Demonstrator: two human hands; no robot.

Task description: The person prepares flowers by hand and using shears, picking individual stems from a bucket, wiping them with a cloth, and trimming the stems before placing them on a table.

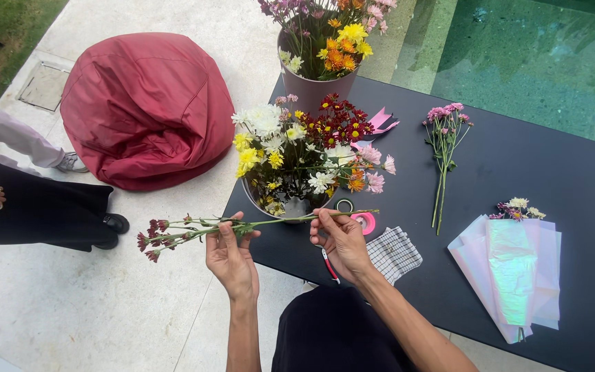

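Note:
I hold a long green flower stem (280, 220) sideways in front of me, with small dark red blooms (154, 238) at its left end. My left hand (231, 256) pinches the stem near its leafy middle. My right hand (339, 239) grips it closer to the cut end, over the near edge of the black table (573, 172). Just behind the stem stands a bucket of white, yellow, red and pink flowers (304, 155).
A second bucket of orange and purple flowers (325, 41) stands at the back. On the table lie a pink flower stem (443, 148), a wrapped bouquet in pink paper (511, 272), a pink tape roll (365, 222), a checked cloth (394, 253) and a red-handled tool (329, 265). A red beanbag (146, 107) and another person's legs (36, 207) are at the left; a pool (538, 55) lies behind.

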